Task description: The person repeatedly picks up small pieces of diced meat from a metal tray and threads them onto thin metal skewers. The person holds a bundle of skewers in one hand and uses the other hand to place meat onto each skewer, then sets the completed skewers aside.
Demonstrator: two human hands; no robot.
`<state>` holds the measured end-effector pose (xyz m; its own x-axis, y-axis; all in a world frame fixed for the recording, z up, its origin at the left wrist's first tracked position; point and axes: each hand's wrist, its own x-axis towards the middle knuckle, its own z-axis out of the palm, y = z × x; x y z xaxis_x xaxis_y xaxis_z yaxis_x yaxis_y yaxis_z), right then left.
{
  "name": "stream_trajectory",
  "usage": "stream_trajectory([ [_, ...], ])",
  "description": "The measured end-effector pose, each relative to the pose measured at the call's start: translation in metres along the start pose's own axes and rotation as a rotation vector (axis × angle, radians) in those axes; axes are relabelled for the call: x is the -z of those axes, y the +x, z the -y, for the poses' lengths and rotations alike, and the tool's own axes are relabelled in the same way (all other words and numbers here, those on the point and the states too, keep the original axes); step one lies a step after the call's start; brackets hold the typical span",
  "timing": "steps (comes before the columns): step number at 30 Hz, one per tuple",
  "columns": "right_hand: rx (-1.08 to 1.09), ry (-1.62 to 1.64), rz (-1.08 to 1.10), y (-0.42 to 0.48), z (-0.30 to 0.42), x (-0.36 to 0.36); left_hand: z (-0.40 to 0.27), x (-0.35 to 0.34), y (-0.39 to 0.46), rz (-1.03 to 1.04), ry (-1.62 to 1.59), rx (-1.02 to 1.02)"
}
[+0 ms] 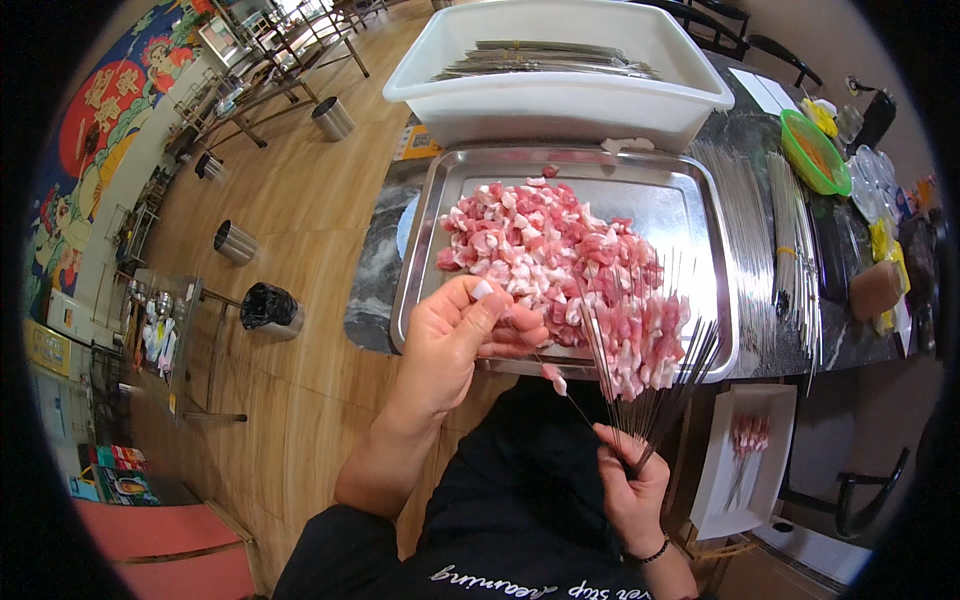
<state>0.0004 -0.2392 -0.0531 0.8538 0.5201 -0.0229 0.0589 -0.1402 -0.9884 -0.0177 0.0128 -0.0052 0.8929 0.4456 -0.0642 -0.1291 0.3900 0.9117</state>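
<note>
My right hand (636, 480), with a dark beaded bracelet at the wrist, grips the lower ends of a fanned bunch of thin metal skewers (656, 420). Pieces of raw meat (645, 345) are threaded on their upper parts. One skewer slants away from the bunch, carrying a small pink and white piece (554, 379). Its far end reaches my left hand (480, 322), where thumb and forefinger pinch a white piece of meat or fat (481, 289). Beyond both hands lies a heap of cut raw meat (540, 240) on a rectangular metal tray (682, 169).
A white plastic tub (559, 112) holding skewers stands behind the tray. Loose skewers (739, 217) and a banded bundle (785, 262) lie at its right, near a green basket (814, 150). Lower right, a white box (709, 480) contains threaded skewers. Metal bins (334, 120) stand on the wooden floor.
</note>
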Motion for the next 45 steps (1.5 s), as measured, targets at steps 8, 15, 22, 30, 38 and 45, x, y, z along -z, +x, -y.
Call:
stream_trajectory([
  [8,-0.007,0.041,-0.012,0.009,0.004,-0.007,0.006,-0.008,-0.01,-0.027,-0.003,-0.064],
  [15,-0.078,0.046,0.011,0.003,0.001,0.001,0.001,-0.007,-0.013,-0.035,0.118,-0.132],
  [22,-0.045,0.108,0.042,0.013,0.0,-0.009,0.03,-0.014,-0.02,0.003,-0.011,-0.003],
  [30,-0.158,0.238,0.062,0.003,0.005,-0.016,0.041,-0.033,-0.008,0.252,-0.654,0.101],
  [38,0.181,-0.328,0.03,0.028,0.025,0.014,-0.005,-0.031,-0.02,0.203,0.261,-0.142],
  [45,-0.238,0.23,0.019,0.02,0.011,0.018,-0.012,-0.02,-0.026,0.032,0.238,0.044],
])
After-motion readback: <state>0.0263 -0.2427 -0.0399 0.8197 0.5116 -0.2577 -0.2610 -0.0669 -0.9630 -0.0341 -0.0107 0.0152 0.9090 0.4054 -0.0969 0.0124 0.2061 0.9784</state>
